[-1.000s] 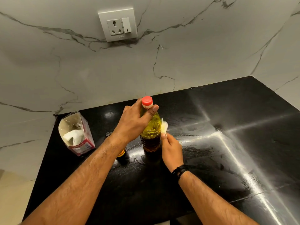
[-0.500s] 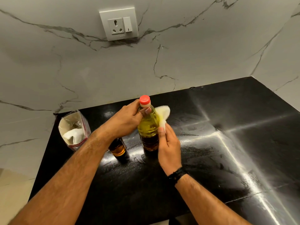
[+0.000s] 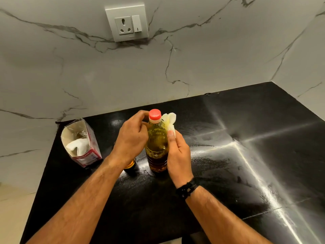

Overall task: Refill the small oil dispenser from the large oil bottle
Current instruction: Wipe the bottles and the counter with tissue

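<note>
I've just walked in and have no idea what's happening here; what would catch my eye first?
Most striking is the large oil bottle with its red cap, standing mid-counter between two hands. The left hand holds its neck while the right hand presses a white tissue against its side. An open carton stands to the left on the black counter, and a wall socket sits above on the marble.

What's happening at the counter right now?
A person steadies the large oil bottle with the left hand near its neck, red cap on. The right hand presses a tissue against the bottle's side. The small dispenser stands mostly hidden behind the left wrist.
</note>
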